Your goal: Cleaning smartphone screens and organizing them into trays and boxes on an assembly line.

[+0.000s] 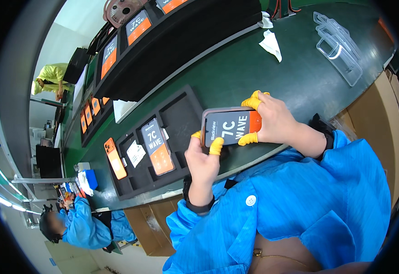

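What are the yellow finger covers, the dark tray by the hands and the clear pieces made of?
Yellow finger covers: probably matte rubber, since they wrinkle and fit snugly.
Dark tray: maybe foam or dull plastic; its surface looks matte.
Clear pieces: likely glossy plastic, because the green table shows through and their edges glint.

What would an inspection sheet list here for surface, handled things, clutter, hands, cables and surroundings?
Surface: glossy green tabletop.
Handled things: flat grey-and-orange phone, held; similar phone in a black compartmented tray; orange-backed phone at its left end.
Clutter: crumpled white tissue; overlapping clear plastic shells.
Hands: left hand and right hand, with yellow finger covers, hold opposite phone ends.
Cables: thin red strands near the top, possibly wires.
Surroundings: brown cardboard box; black stand bearing phones; co-worker in blue; co-worker in yellow.
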Tool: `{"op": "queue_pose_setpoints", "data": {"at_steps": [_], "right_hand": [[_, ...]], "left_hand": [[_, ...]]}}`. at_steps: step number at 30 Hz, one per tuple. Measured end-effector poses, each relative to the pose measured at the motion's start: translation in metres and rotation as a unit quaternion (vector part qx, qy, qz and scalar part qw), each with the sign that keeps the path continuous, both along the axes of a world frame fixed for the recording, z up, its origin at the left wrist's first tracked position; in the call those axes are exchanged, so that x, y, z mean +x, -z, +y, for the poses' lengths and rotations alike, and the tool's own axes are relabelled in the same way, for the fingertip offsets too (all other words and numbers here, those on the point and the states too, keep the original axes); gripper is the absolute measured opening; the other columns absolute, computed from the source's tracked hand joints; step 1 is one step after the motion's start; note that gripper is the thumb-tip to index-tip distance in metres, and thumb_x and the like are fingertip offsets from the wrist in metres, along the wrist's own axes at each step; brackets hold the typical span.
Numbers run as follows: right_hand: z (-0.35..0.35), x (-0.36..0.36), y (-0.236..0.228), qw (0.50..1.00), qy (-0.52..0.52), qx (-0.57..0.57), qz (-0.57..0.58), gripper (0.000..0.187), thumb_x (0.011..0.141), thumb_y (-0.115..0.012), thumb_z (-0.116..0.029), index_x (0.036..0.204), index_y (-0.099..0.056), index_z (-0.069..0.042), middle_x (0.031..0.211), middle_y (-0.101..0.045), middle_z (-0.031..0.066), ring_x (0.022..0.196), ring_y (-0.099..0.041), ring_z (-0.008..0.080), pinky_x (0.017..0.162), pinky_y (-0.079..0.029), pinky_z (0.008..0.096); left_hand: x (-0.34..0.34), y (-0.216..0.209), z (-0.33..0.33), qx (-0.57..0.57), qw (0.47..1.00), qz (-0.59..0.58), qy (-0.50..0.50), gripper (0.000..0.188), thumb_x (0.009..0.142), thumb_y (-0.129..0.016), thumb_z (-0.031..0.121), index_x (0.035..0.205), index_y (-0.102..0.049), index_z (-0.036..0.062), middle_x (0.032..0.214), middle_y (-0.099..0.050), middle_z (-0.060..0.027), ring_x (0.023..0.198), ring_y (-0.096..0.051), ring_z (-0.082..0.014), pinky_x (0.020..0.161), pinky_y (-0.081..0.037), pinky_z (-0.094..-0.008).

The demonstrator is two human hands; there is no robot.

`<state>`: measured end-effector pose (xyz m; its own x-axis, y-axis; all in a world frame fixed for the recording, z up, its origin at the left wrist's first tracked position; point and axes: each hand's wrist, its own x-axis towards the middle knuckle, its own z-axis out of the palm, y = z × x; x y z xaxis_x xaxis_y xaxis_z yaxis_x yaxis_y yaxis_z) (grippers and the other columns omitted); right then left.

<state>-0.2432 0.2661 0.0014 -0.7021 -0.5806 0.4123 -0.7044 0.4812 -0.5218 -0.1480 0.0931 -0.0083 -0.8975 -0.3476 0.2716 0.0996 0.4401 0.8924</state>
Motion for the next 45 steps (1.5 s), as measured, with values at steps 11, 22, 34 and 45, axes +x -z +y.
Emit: {"op": "queue_pose_setpoints", "data": {"at_steps": [11, 22, 34, 45], "right_hand": [[0.005, 0.005, -0.014, 0.992, -0.038, 0.049, -0.107, 0.042, 0.056, -0.074, -0.025, 0.081, -0.056, 0.003, 0.084, -0.055, 0.0148, 0.074, -0.057, 0.0248, 0.065, -0.046, 0.0299], [-0.023, 0.025, -0.021, 0.829, -0.258, -0.268, -0.417, 0.042, 0.062, -0.074, -0.015, 0.096, -0.052, -0.001, 0.091, -0.058, 0.0056, 0.082, -0.054, 0.0119, 0.074, -0.044, 0.0261], [-0.112, 0.073, -0.011, 0.898, -0.202, -0.355, -0.166, 0.039, 0.062, -0.073, -0.023, 0.088, -0.053, -0.003, 0.077, -0.054, 0.006, 0.068, -0.054, 0.0174, 0.059, -0.043, 0.0259], [-0.154, 0.092, -0.024, 0.846, -0.22, -0.402, -0.272, 0.038, 0.066, -0.071, -0.012, 0.097, -0.051, 0.0, 0.087, -0.057, 0.0058, 0.08, -0.056, 0.0147, 0.069, -0.046, 0.0283]], "left_hand": [[-0.001, 0.011, -0.023, 0.127, 0.985, -0.092, 0.067, 0.038, 0.07, -0.068, 0.016, 0.099, -0.049, -0.0027, 0.085, -0.057, -0.0055, 0.078, -0.053, -0.0109, 0.069, -0.043, -0.0236], [0.036, -0.005, 0.006, 0.001, 0.948, -0.067, 0.311, 0.035, 0.072, -0.063, 0.019, 0.099, -0.052, 0.0003, 0.094, -0.055, -0.0175, 0.085, -0.054, -0.0318, 0.075, -0.042, -0.0345], [0.084, -0.006, -0.052, -0.132, 0.988, -0.069, 0.044, 0.017, 0.071, -0.055, 0.007, 0.085, -0.049, -0.0021, 0.069, -0.056, -0.0206, 0.064, -0.056, -0.0374, 0.057, -0.045, -0.0424], [0.121, -0.022, -0.149, -0.069, 0.984, -0.066, 0.148, 0.047, 0.069, -0.064, 0.022, 0.106, -0.045, 0.0005, 0.101, -0.05, -0.0172, 0.096, -0.048, -0.0295, 0.08, -0.04, -0.0361]]}}
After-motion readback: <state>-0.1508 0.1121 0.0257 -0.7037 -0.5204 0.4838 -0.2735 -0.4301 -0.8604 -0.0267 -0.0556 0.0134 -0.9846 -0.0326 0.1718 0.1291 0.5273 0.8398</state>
